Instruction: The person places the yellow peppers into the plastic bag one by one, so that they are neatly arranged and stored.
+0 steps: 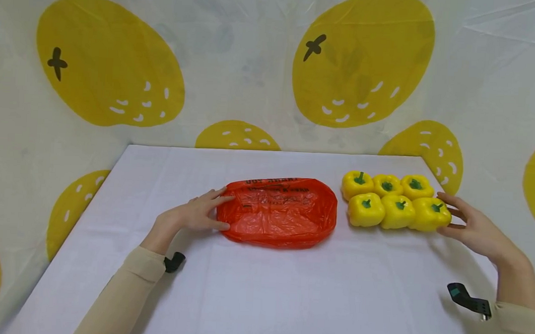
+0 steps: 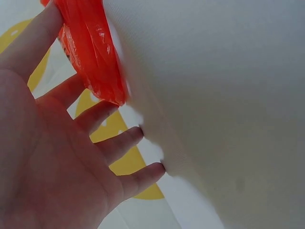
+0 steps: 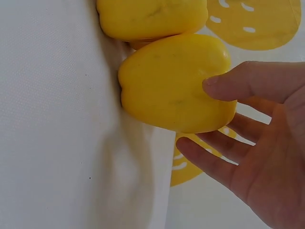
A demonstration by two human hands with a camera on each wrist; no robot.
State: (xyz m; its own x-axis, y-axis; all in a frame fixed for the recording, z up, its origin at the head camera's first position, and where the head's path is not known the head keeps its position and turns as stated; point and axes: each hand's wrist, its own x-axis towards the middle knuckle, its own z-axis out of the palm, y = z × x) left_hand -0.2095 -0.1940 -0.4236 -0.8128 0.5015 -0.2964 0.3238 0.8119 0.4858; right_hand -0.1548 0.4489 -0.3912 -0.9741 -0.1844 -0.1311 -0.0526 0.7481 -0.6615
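A red plastic bag [image 1: 278, 213] with dark printing lies spread out on the white table. My left hand [image 1: 197, 211] is at the bag's left end, fingers spread and touching its edge. In the left wrist view, the palm of the left hand [image 2: 62, 152] shows, with the red bag [image 2: 93, 52] against the thumb and nearest fingers. Several yellow bell peppers with green stems stand in two rows at the right. My right hand [image 1: 478, 226] reaches the front-right bell pepper [image 1: 430, 214]. Its thumb lies against that pepper [image 3: 176, 86] in the right wrist view, the other fingers loosely extended beside it.
A white cloth covers the table [image 1: 261, 293]. Behind and around it hangs a pale curtain [image 1: 246, 60] printed with large yellow fruit. Dark wrist-worn camera mounts stick out from both forearms. The back row's peppers [image 1: 386, 185] stand close against the front row.
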